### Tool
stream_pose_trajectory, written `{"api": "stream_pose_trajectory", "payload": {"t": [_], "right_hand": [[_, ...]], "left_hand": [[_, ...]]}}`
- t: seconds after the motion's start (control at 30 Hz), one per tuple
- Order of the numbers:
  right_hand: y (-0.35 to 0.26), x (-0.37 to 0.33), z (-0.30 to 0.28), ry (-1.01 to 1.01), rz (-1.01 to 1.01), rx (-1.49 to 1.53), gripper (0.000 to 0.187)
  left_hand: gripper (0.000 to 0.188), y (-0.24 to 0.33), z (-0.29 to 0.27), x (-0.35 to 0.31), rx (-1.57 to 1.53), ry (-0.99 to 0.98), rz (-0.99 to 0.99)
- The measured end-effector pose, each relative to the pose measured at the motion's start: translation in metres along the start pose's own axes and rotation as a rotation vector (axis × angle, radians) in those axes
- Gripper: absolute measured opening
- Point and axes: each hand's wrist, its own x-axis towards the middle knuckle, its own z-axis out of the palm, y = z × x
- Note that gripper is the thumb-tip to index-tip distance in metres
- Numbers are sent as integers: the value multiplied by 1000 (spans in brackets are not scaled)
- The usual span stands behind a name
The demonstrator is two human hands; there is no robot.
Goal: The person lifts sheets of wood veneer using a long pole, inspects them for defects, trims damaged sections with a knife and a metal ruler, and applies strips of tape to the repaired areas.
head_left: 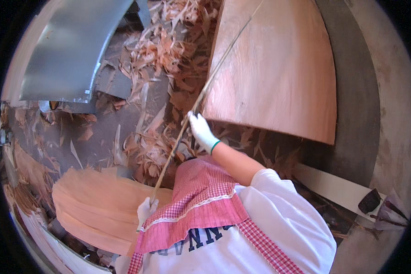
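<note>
A long, thin wooden stick (169, 157) slants from in front of my body up to the far right, across a large stack or sheet of reddish wood veneer (278, 73). My left hand (145, 212), in a white glove, is closed round the stick's near end, and the apron partly hides it. Further up the stick, my right hand (202, 132) grips it beside the veneer's near left corner. It wears a white glove with a green cuff edge. The stick's far end passes over the veneer to the top of the view.
Curled wood shavings and veneer scraps (162, 50) cover the floor ahead. A shiny metal sheet (71, 55) stands at the far left. Pale veneer sheets (96, 201) lie near left. At the right are a pale board (331, 185) and a concrete wall or ledge (392, 91).
</note>
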Motion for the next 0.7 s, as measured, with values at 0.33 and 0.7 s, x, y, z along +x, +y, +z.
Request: {"api": "stream_pose_trajectory", "payload": {"t": [0.33, 0.7], "right_hand": [[137, 12, -221, 580, 383, 53, 21], [178, 106, -285, 845, 584, 753, 46]], "left_hand": [[39, 213, 24, 142, 1, 91, 309], [37, 230, 116, 206, 7, -82, 122]]}}
